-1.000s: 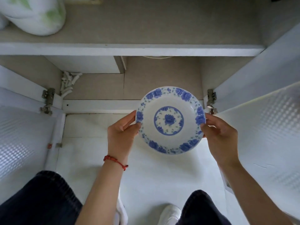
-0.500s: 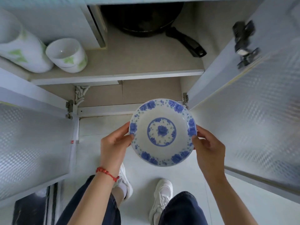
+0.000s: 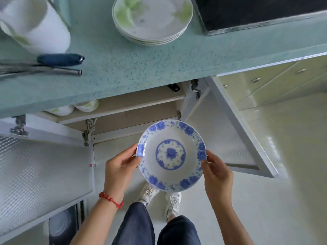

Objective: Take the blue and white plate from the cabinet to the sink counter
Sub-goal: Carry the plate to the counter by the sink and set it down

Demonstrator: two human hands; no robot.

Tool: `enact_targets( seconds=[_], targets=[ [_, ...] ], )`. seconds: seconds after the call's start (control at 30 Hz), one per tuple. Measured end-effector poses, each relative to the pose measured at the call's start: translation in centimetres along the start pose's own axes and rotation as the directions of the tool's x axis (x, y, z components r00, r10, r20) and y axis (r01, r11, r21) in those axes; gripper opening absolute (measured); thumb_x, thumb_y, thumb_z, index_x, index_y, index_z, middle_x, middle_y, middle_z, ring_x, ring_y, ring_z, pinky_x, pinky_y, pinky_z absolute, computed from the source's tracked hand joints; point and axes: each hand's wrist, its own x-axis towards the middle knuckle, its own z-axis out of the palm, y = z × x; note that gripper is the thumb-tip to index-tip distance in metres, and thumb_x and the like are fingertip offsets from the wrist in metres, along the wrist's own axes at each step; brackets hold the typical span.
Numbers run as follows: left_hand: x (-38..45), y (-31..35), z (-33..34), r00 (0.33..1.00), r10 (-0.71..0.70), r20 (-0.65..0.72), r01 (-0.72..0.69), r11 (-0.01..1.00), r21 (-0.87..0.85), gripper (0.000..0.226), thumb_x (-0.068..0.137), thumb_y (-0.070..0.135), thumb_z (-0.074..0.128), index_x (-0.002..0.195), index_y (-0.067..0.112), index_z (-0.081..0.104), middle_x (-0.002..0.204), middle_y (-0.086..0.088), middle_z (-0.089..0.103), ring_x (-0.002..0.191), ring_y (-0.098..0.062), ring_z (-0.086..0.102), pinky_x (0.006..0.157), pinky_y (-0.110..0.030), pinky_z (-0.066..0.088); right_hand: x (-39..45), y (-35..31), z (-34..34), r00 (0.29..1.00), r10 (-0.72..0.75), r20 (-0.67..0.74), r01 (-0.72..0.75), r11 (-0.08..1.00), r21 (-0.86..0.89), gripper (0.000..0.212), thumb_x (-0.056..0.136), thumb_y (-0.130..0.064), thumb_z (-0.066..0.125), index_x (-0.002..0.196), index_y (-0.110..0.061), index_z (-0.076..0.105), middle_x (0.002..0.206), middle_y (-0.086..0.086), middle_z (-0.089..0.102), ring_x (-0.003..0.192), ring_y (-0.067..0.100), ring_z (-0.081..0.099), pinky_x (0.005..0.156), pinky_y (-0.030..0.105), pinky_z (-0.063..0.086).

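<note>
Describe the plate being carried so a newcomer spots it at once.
Below the teal counter, before the open cabinet, the left hand and right hand hold the plate. Its flowers are blue; the stacked plates on the counter are green-patterned.

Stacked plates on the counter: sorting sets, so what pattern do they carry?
White with pale green leaf-like patches, head view.

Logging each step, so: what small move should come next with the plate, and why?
Probably lift the plate up and forward onto the bare counter. Both hands, left and right, grip its rim below counter height, outside the open cabinet.
</note>
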Motion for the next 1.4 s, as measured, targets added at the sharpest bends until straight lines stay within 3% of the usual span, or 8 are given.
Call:
enact_targets(
  seconds=[0.27,0.37,0.47,0.53,0.73,0.93,1.1,1.4],
  targets=[
    [-1.3,6.5,1.8,0.963,0.028,0.267,-0.046,0.997,0.061,0.045,0.076,-0.003,0.063,0.092,0.039,0.069,0.095,0.021,0.072,0.094,-0.004,0.066,0.075,-0.015,0.053,-5.6,-3.6,-3.9,0.961,-0.008,-0.277,0.048,0.990,0.136,0.034,0.082,0.002,0.056,0.094,-0.028,0.068,0.077,-0.008,0.073,0.064,0.009,0.063,0.058,0.017,0.052],
    [-1.3,8.0,3.8,0.926,0.024,0.377,-0.061,0.994,0.088,0.042,0.075,-0.006,0.064,0.094,0.031,0.069,0.089,0.021,0.073,0.089,-0.004,0.067,0.070,-0.012,0.052,-7.1,-3.6,-5.5,0.920,0.024,-0.391,0.053,0.981,0.186,0.029,0.082,0.003,0.056,0.098,-0.019,0.069,0.086,0.000,0.072,0.067,0.008,0.063,0.060,0.014,0.051],
    [-1.8,9.4,6.5,0.871,0.015,0.491,-0.089,0.988,0.127,0.039,0.074,-0.008,0.063,0.100,0.020,0.068,0.089,0.016,0.074,0.088,-0.005,0.068,0.076,-0.016,0.054,-9.0,-3.2,-7.4,0.863,0.064,-0.500,0.056,0.974,0.221,0.027,0.083,0.001,0.057,0.104,-0.013,0.067,0.089,-0.001,0.071,0.070,0.004,0.063,0.061,0.011,0.050],
    [-2.7,10.2,8.6,0.826,0.016,0.563,-0.117,0.983,0.144,0.040,0.074,-0.008,0.063,0.098,0.023,0.068,0.097,0.009,0.072,0.090,-0.007,0.068,0.081,-0.020,0.054,-10.3,-2.9,-8.8,0.816,0.086,-0.571,0.065,0.969,0.240,0.027,0.083,0.000,0.058,0.103,-0.015,0.067,0.089,-0.002,0.070,0.070,0.003,0.063,0.059,0.009,0.049],
    [-7.0,10.2,16.0,0.671,-0.031,0.740,-0.149,0.973,0.175,0.043,0.074,-0.011,0.061,0.093,0.028,0.070,0.092,0.011,0.074,0.083,-0.011,0.070,0.066,-0.017,0.055,-14.4,-1.5,-14.6,0.650,0.155,-0.744,0.085,0.958,0.274,0.027,0.083,-0.002,0.059,0.101,-0.021,0.066,0.086,-0.009,0.068,0.068,-0.002,0.062,0.055,0.006,0.046],
    [-12.7,8.9,24.6,0.525,-0.121,0.842,-0.177,0.953,0.247,0.041,0.076,-0.010,0.061,0.095,0.026,0.068,0.097,-0.002,0.072,0.081,-0.011,0.069,0.070,-0.022,0.058,-18.2,0.7,-21.7,0.507,0.207,-0.837,0.098,0.951,0.295,0.036,0.082,-0.002,0.059,0.093,-0.036,0.062,0.087,-0.011,0.068,0.073,0.002,0.065,0.059,0.011,0.051],
    [-17.8,7.9,31.1,0.415,-0.161,0.895,-0.196,0.945,0.261,0.036,0.076,-0.011,0.060,0.102,0.013,0.067,0.090,0.004,0.074,0.074,-0.010,0.070,0.062,-0.018,0.056,-20.4,3.0,-28.0,0.409,0.268,-0.872,0.098,0.938,0.334,0.034,0.082,-0.003,0.059,0.093,-0.035,0.063,0.090,-0.011,0.068,0.078,-0.001,0.064,0.062,0.011,0.052],
    [-24.1,6.7,39.4,0.407,-0.147,0.902,-0.221,0.942,0.253,0.037,0.076,-0.009,0.061,0.099,0.019,0.067,0.096,-0.003,0.071,0.076,-0.007,0.070,0.060,-0.016,0.055,-21.0,5.6,-37.4,0.355,0.300,-0.885,0.113,0.926,0.360,0.026,0.082,-0.005,0.059,0.099,-0.024,0.065,0.089,-0.010,0.068,0.077,-0.002,0.064,0.061,0.009,0.051]
  ],
)
